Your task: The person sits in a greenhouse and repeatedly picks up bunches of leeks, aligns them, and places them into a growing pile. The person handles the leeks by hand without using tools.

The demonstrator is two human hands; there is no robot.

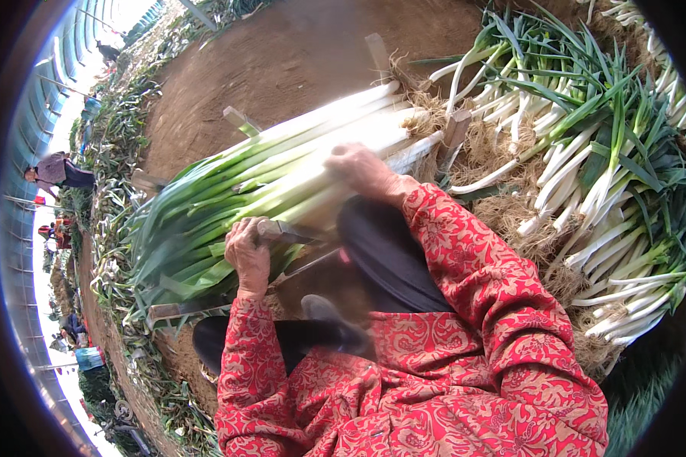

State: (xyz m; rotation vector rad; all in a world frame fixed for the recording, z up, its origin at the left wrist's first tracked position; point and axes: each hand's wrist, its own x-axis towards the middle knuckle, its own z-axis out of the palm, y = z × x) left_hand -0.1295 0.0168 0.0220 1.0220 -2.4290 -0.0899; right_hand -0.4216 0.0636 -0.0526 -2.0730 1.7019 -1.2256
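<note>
A large bundle of long green onions (280, 165) lies across a low wooden rack, green leaves to the left, white stems and roots to the right. My left hand (248, 254) is at the near side of the leaves, beside the top of a wooden post (288, 231); its fingers are curled, and whether they grip a leaf or the post cannot be told. My right hand (366, 171) rests with bent fingers on the white stems, near the middle right of the bundle. Its fingertips are blurred, so a hold on a stem cannot be made out.
A big heap of green onions with roots (594, 171) lies to the right. More wooden posts (457, 134) of the rack stand around the bundle. Leaf scraps (114, 228) cover a strip of ground at the left. A person (63, 171) stands farther off at the far left.
</note>
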